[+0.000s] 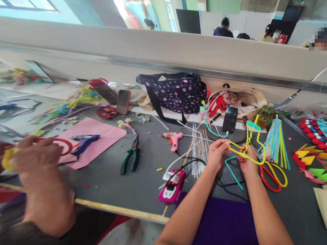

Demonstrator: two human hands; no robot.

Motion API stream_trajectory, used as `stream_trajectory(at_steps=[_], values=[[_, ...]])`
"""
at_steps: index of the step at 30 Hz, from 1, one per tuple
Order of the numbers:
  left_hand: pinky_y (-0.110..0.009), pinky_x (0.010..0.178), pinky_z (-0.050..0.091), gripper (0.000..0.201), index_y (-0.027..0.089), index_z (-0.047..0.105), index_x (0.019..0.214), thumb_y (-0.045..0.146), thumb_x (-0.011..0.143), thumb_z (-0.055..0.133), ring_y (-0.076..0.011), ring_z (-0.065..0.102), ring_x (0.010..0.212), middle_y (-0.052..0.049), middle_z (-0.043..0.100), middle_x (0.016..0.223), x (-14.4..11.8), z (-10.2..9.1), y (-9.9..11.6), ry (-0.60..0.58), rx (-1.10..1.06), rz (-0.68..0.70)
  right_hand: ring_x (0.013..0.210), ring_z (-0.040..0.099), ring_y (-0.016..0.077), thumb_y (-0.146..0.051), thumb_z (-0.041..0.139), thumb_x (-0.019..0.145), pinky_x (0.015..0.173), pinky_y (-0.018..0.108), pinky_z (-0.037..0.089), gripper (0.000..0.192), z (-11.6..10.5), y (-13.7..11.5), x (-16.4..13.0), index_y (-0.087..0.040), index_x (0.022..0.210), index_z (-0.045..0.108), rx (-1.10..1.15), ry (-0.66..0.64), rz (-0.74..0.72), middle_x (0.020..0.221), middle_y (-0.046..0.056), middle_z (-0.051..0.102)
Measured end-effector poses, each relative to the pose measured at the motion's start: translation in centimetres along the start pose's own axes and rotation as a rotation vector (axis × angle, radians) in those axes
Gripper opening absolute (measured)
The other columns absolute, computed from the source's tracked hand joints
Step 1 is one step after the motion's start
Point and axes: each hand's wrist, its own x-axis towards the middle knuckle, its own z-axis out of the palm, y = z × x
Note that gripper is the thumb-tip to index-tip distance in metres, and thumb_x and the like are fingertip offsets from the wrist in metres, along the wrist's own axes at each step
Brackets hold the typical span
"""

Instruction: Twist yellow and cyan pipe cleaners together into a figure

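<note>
My left hand (216, 152) pinches the left end of a yellow pipe-cleaner frame (261, 149), bent into loops. Lower down, the fingers of my right hand (248, 166) close on the same yellow wire near a joint. A teal pipe cleaner is wound across the top of the frame. On the table between my forearms lies a bent teal pipe cleaner (233, 173). Scissors with red and yellow handles (273, 177) rest just right of my right hand, their blades partly hidden behind it. Beyond them is a bundle of blue, yellow and white pipe cleaners (277, 143).
At left, a co-worker's blurred hand (38, 163) holds red-handled scissors near a blue glue gun (85, 141) on pink paper (108, 134). Pliers (130, 156), a pink glue gun (174, 139), a magenta power strip (173, 187), cables, phone (230, 119) and bags (178, 92) occupy the table.
</note>
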Motion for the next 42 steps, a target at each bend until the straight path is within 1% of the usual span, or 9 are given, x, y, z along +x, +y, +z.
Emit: stream_trajectory(at_steps=[3, 5, 10, 15, 19, 27, 35, 39, 42], values=[[-0.022, 0.056, 0.051, 0.024, 0.012, 0.071, 0.077, 0.029, 0.063, 0.080, -0.0092, 0.058, 0.052, 0.000, 0.064, 0.063, 0.0, 0.0, 0.1, -0.003, 0.000, 0.004, 0.030, 0.029, 0.0033, -0.031, 0.062, 0.069, 0.029, 0.015, 0.021, 0.020, -0.1, 0.0, 0.1, -0.020, 0.064, 0.047, 0.044, 0.003, 0.002, 0.041, -0.010, 0.042], [-0.022, 0.056, 0.051, 0.024, 0.012, 0.071, 0.077, 0.030, 0.063, 0.080, -0.0092, 0.058, 0.052, 0.000, 0.064, 0.063, 0.0, 0.0, 0.1, -0.001, -0.008, 0.002, 0.033, 0.034, 0.0035, -0.034, 0.066, 0.069, 0.030, 0.014, 0.024, 0.021, -0.1, -0.2, 0.1, -0.019, 0.069, 0.051, 0.073, -0.011, 0.002, 0.047, -0.008, 0.047], [-0.022, 0.056, 0.051, 0.024, 0.013, 0.071, 0.076, 0.029, 0.062, 0.080, -0.0090, 0.057, 0.052, 0.000, 0.064, 0.063, -0.1, 0.2, 0.0, 0.011, -0.027, 0.010, 0.040, 0.039, 0.0039, -0.043, 0.071, 0.070, 0.033, 0.015, 0.030, 0.032, 0.4, -0.9, -0.4, -0.019, 0.089, 0.063, 0.077, -0.173, 0.000, 0.063, -0.004, 0.058], [-0.021, 0.056, 0.050, 0.020, 0.012, 0.071, 0.073, 0.028, 0.063, 0.080, -0.0085, 0.057, 0.053, 0.000, 0.064, 0.063, -0.3, 0.4, -0.4, 0.001, -0.030, 0.004, 0.048, 0.048, 0.0059, -0.028, 0.079, 0.064, 0.038, 0.015, 0.034, 0.034, 1.2, -1.0, -1.5, -0.020, 0.095, 0.066, -0.010, -0.248, 0.007, 0.068, -0.002, 0.061], [-0.024, 0.055, 0.051, 0.021, 0.012, 0.071, 0.074, 0.029, 0.065, 0.079, -0.0108, 0.058, 0.054, -0.002, 0.066, 0.066, -0.3, 0.5, -0.5, -0.041, -0.033, -0.011, 0.050, 0.051, 0.0069, -0.027, 0.080, 0.064, 0.040, 0.016, 0.035, 0.033, 1.6, -0.8, -1.9, -0.021, 0.094, 0.067, -0.120, -0.267, -0.088, 0.073, -0.001, 0.066], [-0.022, 0.056, 0.048, 0.028, 0.011, 0.072, 0.075, 0.035, 0.064, 0.081, -0.0103, 0.058, 0.052, -0.003, 0.067, 0.063, -0.9, 1.2, -0.6, -0.075, 0.059, -0.041, 0.047, 0.050, 0.0076, -0.032, 0.074, 0.072, 0.043, 0.019, 0.037, 0.016, 0.8, -0.1, -1.2, -0.018, 0.079, 0.071, -0.309, -0.121, -0.331, 0.062, -0.002, 0.064], [-0.024, 0.056, 0.051, 0.037, 0.011, 0.067, 0.078, 0.041, 0.063, 0.081, -0.0119, 0.061, 0.053, -0.004, 0.067, 0.062, -0.7, 0.8, -0.7, -0.178, 0.079, -0.168, 0.052, 0.054, 0.0111, -0.036, 0.074, 0.071, 0.047, 0.022, 0.040, 0.021, 0.1, 0.0, -0.2, -0.017, 0.078, 0.070, -0.346, -0.004, -0.444, 0.067, 0.001, 0.067], [-0.024, 0.057, 0.052, 0.033, 0.010, 0.065, 0.075, 0.037, 0.063, 0.082, -0.0128, 0.063, 0.056, -0.004, 0.067, 0.063, -0.7, 0.7, -0.7, -0.222, 0.054, -0.217, 0.058, 0.058, 0.0123, -0.034, 0.073, 0.071, 0.053, 0.024, 0.043, 0.018, 0.1, 0.1, -0.2, -0.018, 0.078, 0.069, -0.335, -0.010, -0.456, 0.070, 0.001, 0.068], [-0.024, 0.058, 0.051, 0.032, 0.010, 0.065, 0.075, 0.035, 0.063, 0.082, -0.0124, 0.063, 0.054, -0.004, 0.067, 0.062, -0.7, 0.7, -0.6, -0.218, 0.039, -0.209, 0.054, 0.056, 0.0108, -0.034, 0.074, 0.070, 0.050, 0.022, 0.042, 0.019, 0.2, 0.1, -0.4, -0.018, 0.078, 0.068, -0.309, -0.031, -0.415, 0.068, 0.000, 0.067]])
